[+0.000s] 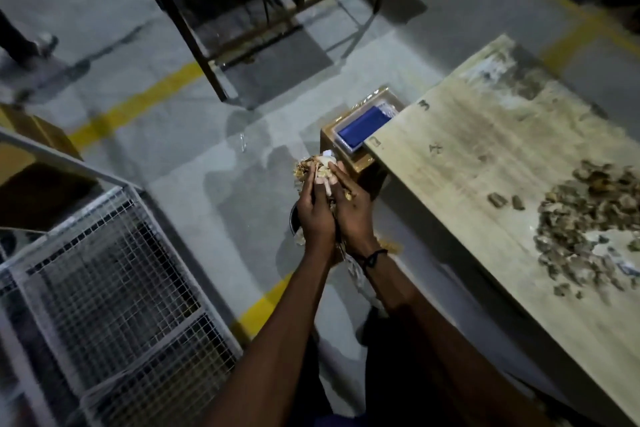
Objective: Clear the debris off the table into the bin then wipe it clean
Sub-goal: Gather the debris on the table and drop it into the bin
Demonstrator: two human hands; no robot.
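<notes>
My left hand (313,215) and my right hand (353,215) are pressed together around a clump of pale debris (311,166) that sticks out above the fingertips. They hover off the table's left edge, directly over a dark round bin (293,221), of which only a sliver of rim shows beside my left wrist. More scraps hang below my right wrist. The light wooden table (485,163) lies to the right. A large heap of brownish debris (588,218) sits on its right part, with a few loose bits (505,200) nearer the middle.
A cardboard box (349,163) holding a blue pad (363,126) stands on the floor at the table's far corner. A wire-mesh cage (114,274) fills the lower left. A brown metal rack frame (263,10) stands beyond. Yellow floor lines cross the grey floor. Someone's shoe (43,42) shows at far left.
</notes>
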